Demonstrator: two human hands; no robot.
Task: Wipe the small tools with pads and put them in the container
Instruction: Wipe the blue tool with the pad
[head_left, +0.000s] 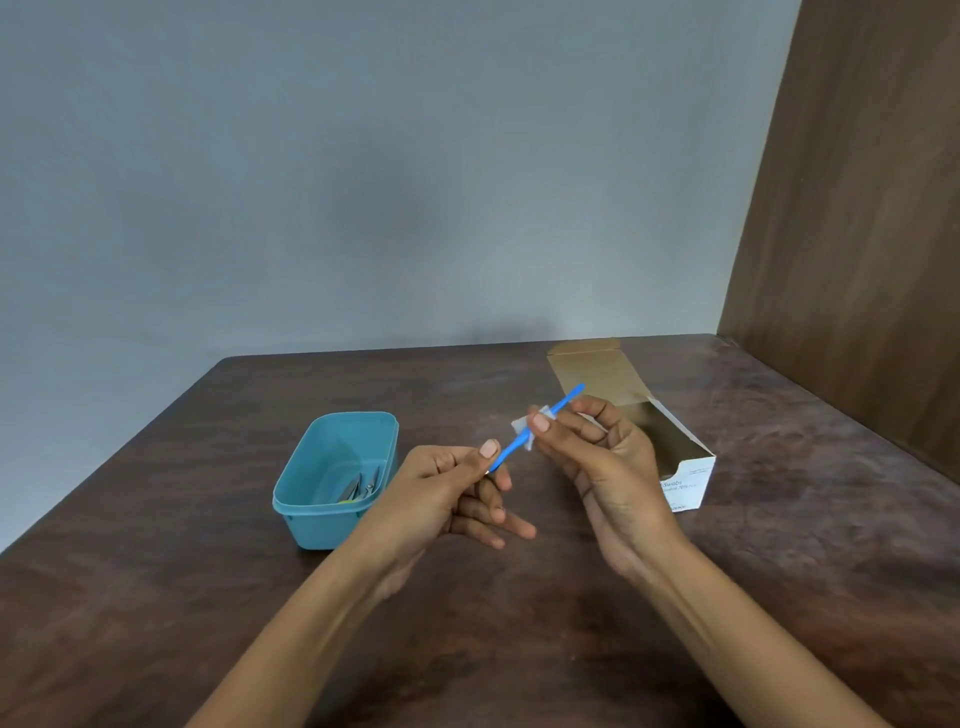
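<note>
A slim blue tool (535, 427) is held in the air between both hands, above a dark wooden table (779, 545). The left hand (457, 499) is closed around the tool's lower end, which is pinched between the thumb and the curled forefinger; the remaining fingers are loosely bent below, with one pointing out toward the right hand. A small glint of metal is seen at the pinched end, but its form cannot be made out.

The tool is slanted upward from the left hand to the right hand (597, 462), and its far tip is seen past the right hand's fingers. Around the middle of the shaft a small white pad (522, 428) is wrapped, and it is pressed against the tool by the thumb and forefinger of the right hand. The other fingers of that hand are curled loosely behind, with the palm turned toward the left.

Just to the outer side of the left hand, a teal plastic container (332, 480) is set on the table, open at the top. Several small metal tools (361, 488) are lying at its bottom, near the corner closest to the hand.

Behind and beyond the right hand, a cardboard box (675, 441) is placed with its lid flap folded back. The word "Swabs" is printed on its near white end. A brown wooden panel (857, 208) is stood at the far right, and a grey wall (363, 182) is seen behind the table.
</note>
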